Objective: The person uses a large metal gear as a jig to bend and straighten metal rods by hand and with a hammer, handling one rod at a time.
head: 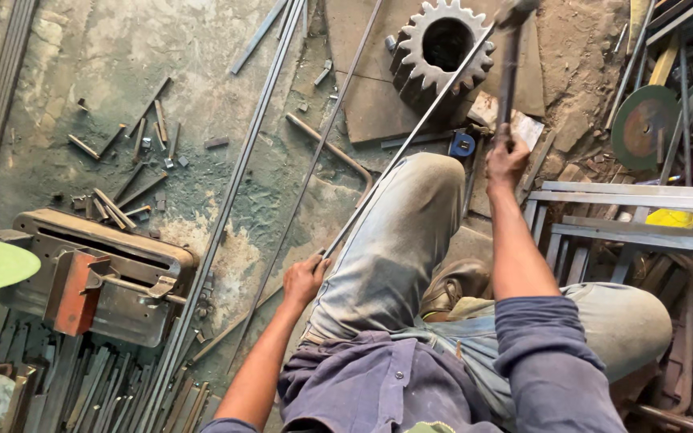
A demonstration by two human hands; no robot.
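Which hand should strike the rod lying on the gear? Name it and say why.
Right. The right hand grips the hammer, its head raised near the gear. The left hand holds the thin rod at its near end.

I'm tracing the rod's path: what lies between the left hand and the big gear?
In the head view, the left hand holds a thin metal rod running up to the toothed gear; the bent knee lies alongside that stretch.

A metal workshop: a big gear (445, 50) lies beyond the hands, cut steel offcuts (126, 172) and long rods (238, 192) litter the concrete floor (122, 56) to their left.
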